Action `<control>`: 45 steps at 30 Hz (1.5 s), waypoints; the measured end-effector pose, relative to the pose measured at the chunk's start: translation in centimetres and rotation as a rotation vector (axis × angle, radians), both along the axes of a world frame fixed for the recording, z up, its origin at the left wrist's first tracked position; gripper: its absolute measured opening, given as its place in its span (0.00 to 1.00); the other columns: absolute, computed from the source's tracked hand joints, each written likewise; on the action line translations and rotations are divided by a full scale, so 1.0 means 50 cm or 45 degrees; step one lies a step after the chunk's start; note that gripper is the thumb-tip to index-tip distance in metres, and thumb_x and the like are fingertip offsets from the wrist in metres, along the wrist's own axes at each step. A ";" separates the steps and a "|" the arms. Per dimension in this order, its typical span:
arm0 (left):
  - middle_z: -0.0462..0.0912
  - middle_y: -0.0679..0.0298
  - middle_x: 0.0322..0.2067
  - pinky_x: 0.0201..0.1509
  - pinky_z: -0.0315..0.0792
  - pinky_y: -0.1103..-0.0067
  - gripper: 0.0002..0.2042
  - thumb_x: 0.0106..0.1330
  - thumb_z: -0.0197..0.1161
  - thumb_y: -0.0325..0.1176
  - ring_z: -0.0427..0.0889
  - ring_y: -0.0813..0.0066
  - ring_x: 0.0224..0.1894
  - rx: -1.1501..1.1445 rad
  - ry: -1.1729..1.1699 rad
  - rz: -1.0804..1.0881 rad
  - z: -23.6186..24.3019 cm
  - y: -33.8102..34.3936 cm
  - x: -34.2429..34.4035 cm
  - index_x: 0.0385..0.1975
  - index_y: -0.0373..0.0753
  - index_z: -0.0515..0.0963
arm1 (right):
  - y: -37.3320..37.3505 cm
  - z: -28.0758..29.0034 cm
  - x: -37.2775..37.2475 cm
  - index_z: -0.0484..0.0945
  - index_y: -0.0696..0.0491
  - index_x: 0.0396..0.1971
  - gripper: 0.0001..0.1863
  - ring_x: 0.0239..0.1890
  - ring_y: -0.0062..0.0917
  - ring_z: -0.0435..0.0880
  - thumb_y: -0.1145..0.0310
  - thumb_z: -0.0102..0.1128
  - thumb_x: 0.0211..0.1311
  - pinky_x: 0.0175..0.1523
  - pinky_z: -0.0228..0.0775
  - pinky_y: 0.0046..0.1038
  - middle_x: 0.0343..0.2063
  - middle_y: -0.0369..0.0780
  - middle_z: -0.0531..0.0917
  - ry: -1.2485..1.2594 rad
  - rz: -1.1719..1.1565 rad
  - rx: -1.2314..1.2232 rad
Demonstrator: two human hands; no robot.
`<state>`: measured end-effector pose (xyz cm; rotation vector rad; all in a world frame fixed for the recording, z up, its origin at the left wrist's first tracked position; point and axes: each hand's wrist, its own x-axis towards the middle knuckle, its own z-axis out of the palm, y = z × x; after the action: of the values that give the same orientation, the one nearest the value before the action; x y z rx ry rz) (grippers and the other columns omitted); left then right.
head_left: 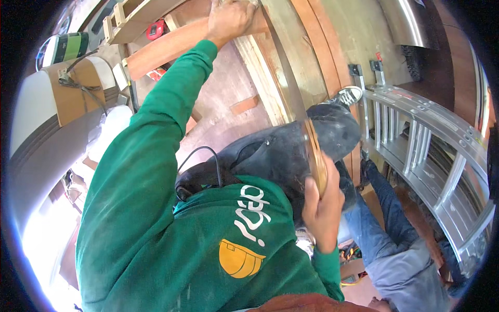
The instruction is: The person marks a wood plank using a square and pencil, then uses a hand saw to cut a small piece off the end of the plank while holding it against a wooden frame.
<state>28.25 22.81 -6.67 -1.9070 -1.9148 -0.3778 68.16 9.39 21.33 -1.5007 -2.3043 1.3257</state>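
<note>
My right hand point(325, 203) is closed around the wooden handle point(316, 161) of a handsaw. The saw's long metal blade point(291, 78) stretches away toward the top of the view, past the end of a reddish wooden plank point(171, 49). Up there my left hand point(232, 22) grips this plank near that end, with its fingertips partly cut off by the picture's rim. Beneath the plank, a pale wooden beam point(260, 78) runs toward my bent leg. Whether the teeth touch the plank is hard to make out.
An aluminium ladder point(421, 119) lies to the right. Another person in a grey top point(408, 278) is low at the lower right. A red tape measure point(155, 29) sits at the upper left, and a small wood offcut point(244, 105) lies on the floor. Long reddish boards point(325, 47) extend beyond the blade.
</note>
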 end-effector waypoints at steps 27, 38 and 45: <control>0.81 0.60 0.28 0.66 0.62 0.33 0.12 0.74 0.55 0.41 0.81 0.54 0.41 -0.027 0.013 -0.036 0.004 0.013 0.008 0.43 0.45 0.85 | 0.171 -0.214 -0.197 0.67 0.59 0.69 0.25 0.52 0.62 0.84 0.71 0.57 0.76 0.53 0.79 0.52 0.47 0.64 0.85 0.198 0.011 0.241; 0.82 0.59 0.31 0.65 0.64 0.37 0.14 0.73 0.55 0.41 0.80 0.56 0.41 -0.052 -0.008 -0.035 0.005 -0.007 -0.007 0.47 0.43 0.85 | 0.002 -0.002 0.014 0.66 0.59 0.73 0.28 0.64 0.56 0.82 0.71 0.57 0.76 0.64 0.78 0.44 0.62 0.60 0.80 -0.004 0.013 0.024; 0.81 0.61 0.31 0.62 0.66 0.39 0.13 0.72 0.57 0.43 0.80 0.58 0.40 -0.105 0.044 -0.036 0.028 0.007 0.014 0.45 0.44 0.83 | 0.160 -0.228 -0.177 0.66 0.59 0.71 0.28 0.51 0.62 0.84 0.72 0.58 0.75 0.53 0.78 0.52 0.48 0.64 0.84 0.210 0.024 0.263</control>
<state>28.92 23.16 -5.27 -1.9813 -1.9103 -0.2768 59.32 17.41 9.93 -1.2602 -2.2754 1.1287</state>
